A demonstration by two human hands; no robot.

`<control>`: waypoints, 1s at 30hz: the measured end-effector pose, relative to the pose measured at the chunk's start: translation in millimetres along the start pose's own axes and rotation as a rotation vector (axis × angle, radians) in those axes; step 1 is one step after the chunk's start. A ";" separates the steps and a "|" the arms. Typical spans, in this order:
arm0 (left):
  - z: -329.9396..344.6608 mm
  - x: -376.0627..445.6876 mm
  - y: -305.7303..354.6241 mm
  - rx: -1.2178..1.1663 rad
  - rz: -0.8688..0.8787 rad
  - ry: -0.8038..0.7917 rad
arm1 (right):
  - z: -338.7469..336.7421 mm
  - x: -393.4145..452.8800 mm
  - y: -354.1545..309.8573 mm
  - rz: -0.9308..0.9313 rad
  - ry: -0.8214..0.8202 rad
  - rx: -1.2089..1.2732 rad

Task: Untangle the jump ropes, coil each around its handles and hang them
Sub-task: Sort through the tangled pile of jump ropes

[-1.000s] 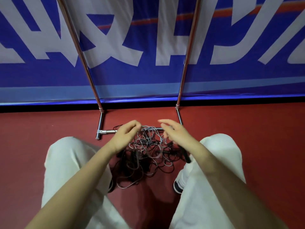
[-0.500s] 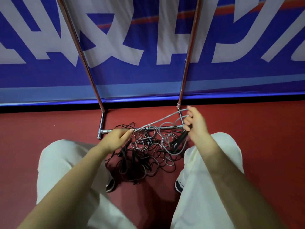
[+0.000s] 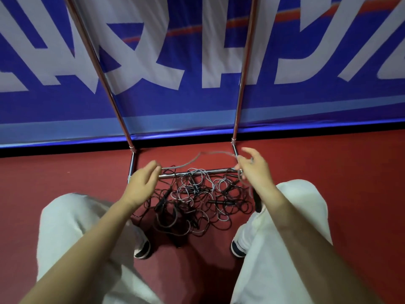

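Hands [image 3: 142,183] stretch grey rope [image 3: 197,157], seemingly taut.

A single wide-angle head view looks forward and steeply down from above a crouching person's knees, close over the metal rack base [image 3: 197,172] on the red floor [image 3: 54,172]. It faces the blue banner [image 3: 175,106] standing just behind that rack, whose two poles run up out of the top edge. Both forearms enter from the bottom edge, toward the rack.
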State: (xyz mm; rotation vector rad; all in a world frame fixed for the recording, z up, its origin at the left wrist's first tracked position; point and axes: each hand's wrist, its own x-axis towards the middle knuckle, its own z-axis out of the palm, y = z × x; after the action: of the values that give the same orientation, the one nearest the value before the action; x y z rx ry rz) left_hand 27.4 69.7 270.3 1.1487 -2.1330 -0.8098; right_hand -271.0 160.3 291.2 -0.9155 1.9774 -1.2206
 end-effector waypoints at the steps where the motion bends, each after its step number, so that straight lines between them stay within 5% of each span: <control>1: 4.5 0.3 5.3 -0.017 0.033 -0.035 | 7.7 -7.6 -6.3 -0.064 -0.070 -0.011; 4: 21.5 1.2 21.1 -0.066 0.094 -0.131 | 31.6 -23.9 -19.8 -0.237 -0.278 -0.017; 8: 39.7 4.2 39.7 -0.192 0.076 -0.147 | 54.0 -32.2 -28.7 -0.172 -0.527 -0.075; 15: 43.9 10.8 26.7 -0.209 -0.011 -0.310 | 44.5 -26.6 -27.3 0.061 -0.513 0.076; 19: 40.8 7.9 -0.4 -0.067 -0.080 -0.398 | 23.7 -15.7 -20.0 0.181 -0.388 0.404; 24: 21.7 -0.3 -56.8 0.240 -0.292 -0.469 | -12.1 5.6 -8.8 0.330 0.085 0.624; 27: 15.3 -4.1 -53.3 0.180 -0.361 -0.371 | -20.5 10.3 -1.8 0.305 0.224 0.483; 30: 17.3 0.7 -44.3 -0.102 -0.439 -0.150 | -16.9 6.8 1.7 0.093 0.181 -0.002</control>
State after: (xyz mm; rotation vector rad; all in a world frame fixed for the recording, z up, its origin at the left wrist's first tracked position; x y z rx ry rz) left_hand 37.3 53.5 226.7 1.5697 -1.9506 -1.2169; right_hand -288.7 163.4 294.8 -0.7267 2.1370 -1.2869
